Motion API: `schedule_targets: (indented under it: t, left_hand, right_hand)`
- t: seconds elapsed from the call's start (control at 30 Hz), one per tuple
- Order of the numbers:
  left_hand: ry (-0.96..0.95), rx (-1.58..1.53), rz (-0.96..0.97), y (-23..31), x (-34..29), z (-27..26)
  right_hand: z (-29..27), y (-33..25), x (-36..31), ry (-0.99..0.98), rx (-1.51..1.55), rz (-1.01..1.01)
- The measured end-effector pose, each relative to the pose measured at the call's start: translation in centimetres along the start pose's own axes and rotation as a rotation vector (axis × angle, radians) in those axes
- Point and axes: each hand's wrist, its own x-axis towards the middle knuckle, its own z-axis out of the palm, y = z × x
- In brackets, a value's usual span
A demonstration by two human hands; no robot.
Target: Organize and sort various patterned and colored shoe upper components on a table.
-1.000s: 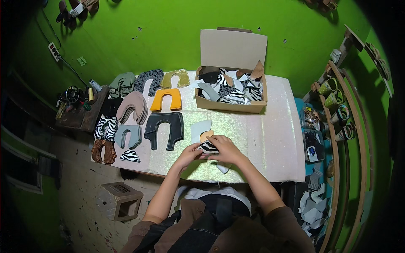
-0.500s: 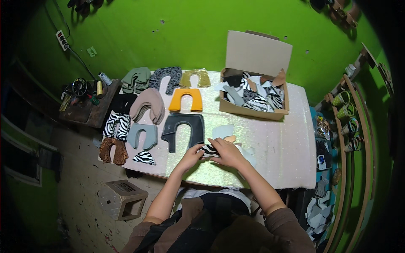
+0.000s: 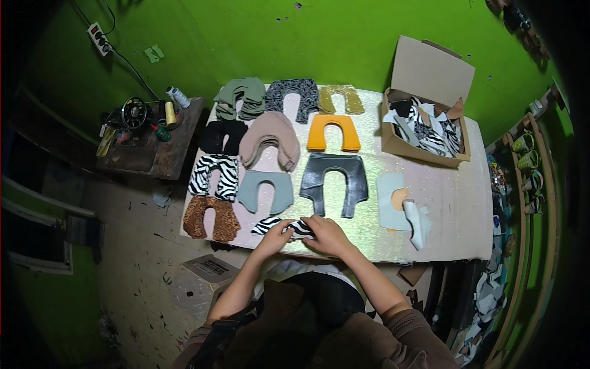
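Near the table's front edge, my left hand [image 3: 274,238] and my right hand [image 3: 327,237] are closed on a zebra-striped material piece [image 3: 300,229] between them. Partly behind my left hand lies a second zebra-striped piece [image 3: 264,225]. Beyond my hands stands a black arch-shaped piece [image 3: 310,184] in shiny material. To its left are a grey-blue arch-shaped piece [image 3: 249,189], a zebra-striped arch-shaped piece [image 3: 227,187] and a brown leopard-patterned one [image 3: 195,218]. Pale scraps [image 3: 390,212] lie right of my hands, with a small orange-tan piece [image 3: 399,198] among them.
Farther back lie stacks of pink [image 3: 279,126], orange [image 3: 316,132], green [image 3: 246,92], gold and grey-patterned arch shapes. An open cardboard box [image 3: 424,154] of scraps stands back right. A sewing machine [image 3: 134,114] sits on a side table at left; a rack [image 3: 522,215] with sandals stands at right.
My hands have moved left with the zebra-striped piece, up to the second zebra piece. The view has turned left. The pale scraps now show uncovered on the right.
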Motion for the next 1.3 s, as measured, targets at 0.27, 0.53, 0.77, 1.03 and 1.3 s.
schedule_targets:
  t: [0.27,0.53,0.77,1.03,1.3]
  left_hand:
    - [0.249,0.492,0.33,0.9,-3.0,-5.7]
    - [0.264,0.536,0.493,-3.1,-2.8,-8.5]
    - [0.208,0.769,0.522,-1.6,-3.2,-8.0]
    - [0.169,0.827,0.586,-1.9,-2.5,-7.4]
    - [0.162,0.846,0.577,-1.7,-3.1,-7.2]
  right_hand:
    - [4.8,-3.0,3.5,0.067,-0.007,0.067]
    - [6.6,-4.2,4.9,0.089,-0.095,0.047]
    - [6.6,-4.7,5.0,0.049,-0.141,0.086]
    - [7.5,-3.7,4.4,0.058,-0.138,0.079]
    - [7.1,-4.1,4.3,0.112,-0.09,0.018]
